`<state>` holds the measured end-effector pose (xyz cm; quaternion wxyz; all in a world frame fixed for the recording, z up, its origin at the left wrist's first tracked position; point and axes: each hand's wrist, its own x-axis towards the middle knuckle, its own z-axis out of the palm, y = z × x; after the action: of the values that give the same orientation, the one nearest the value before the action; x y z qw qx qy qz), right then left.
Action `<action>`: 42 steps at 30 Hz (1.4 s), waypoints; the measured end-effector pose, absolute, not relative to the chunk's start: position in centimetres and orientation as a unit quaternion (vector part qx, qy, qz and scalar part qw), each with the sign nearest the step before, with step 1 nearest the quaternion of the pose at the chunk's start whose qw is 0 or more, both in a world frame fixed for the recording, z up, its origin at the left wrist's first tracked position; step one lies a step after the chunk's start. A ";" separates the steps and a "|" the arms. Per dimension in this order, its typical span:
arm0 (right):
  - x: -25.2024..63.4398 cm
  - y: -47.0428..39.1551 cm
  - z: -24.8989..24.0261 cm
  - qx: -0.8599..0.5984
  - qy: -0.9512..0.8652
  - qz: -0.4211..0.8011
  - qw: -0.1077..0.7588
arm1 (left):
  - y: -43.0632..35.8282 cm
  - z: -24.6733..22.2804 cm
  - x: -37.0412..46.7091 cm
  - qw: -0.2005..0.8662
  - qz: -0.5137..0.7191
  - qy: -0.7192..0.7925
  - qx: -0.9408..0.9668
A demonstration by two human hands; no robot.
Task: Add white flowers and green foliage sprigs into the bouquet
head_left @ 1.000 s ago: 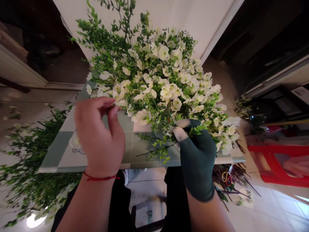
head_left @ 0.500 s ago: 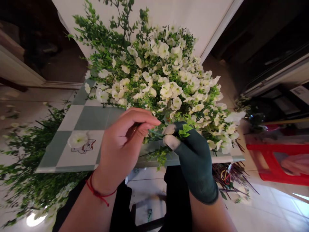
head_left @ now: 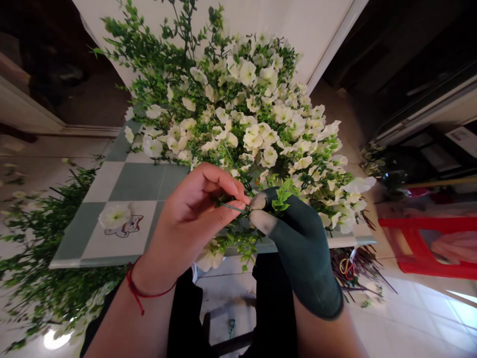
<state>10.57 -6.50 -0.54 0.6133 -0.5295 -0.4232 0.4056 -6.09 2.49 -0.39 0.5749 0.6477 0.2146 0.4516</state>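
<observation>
Left hand [head_left: 188, 219] and right hand [head_left: 300, 238] pinch 1 stem [head_left: 231, 206].

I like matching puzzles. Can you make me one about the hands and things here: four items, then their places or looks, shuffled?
1. Left hand
2. Right hand
3. Lone white flower
4. Scissors

A. On the table, beside an animal drawing
B. By the heap of dark stems
C. Bare, with a red cord at the wrist
D. In a dark green glove

Pairs: 1-C, 2-D, 3-A, 4-B
</observation>
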 end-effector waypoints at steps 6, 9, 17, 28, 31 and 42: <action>10.7 -6.5 0.5 -0.543 -0.415 0.425 0.593 | 2.5 -0.1 -6.2 0.557 0.443 0.194 0.676; 10.7 -6.4 0.6 -0.550 -0.414 0.427 0.587 | 2.4 0.0 -6.1 0.533 0.450 0.205 0.687; 10.8 -6.4 0.1 -0.545 -0.381 0.460 0.588 | 2.2 0.0 -5.9 0.509 0.453 0.214 0.700; 10.8 -6.2 0.2 -0.543 -0.384 0.483 0.570 | 2.3 -0.7 -6.1 0.478 0.465 0.223 0.711; 10.6 -6.3 0.3 -0.591 -0.405 0.423 0.554 | 2.5 -0.4 -6.2 0.433 0.526 0.267 0.682; 9.4 -6.4 -0.5 -0.714 -0.499 0.056 0.488 | -0.5 0.6 -4.8 0.302 0.557 0.334 0.697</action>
<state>9.40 -6.36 -0.51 0.4883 -0.7139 -0.4988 0.0565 -4.80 -0.49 0.62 0.3024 0.6972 0.3342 0.5575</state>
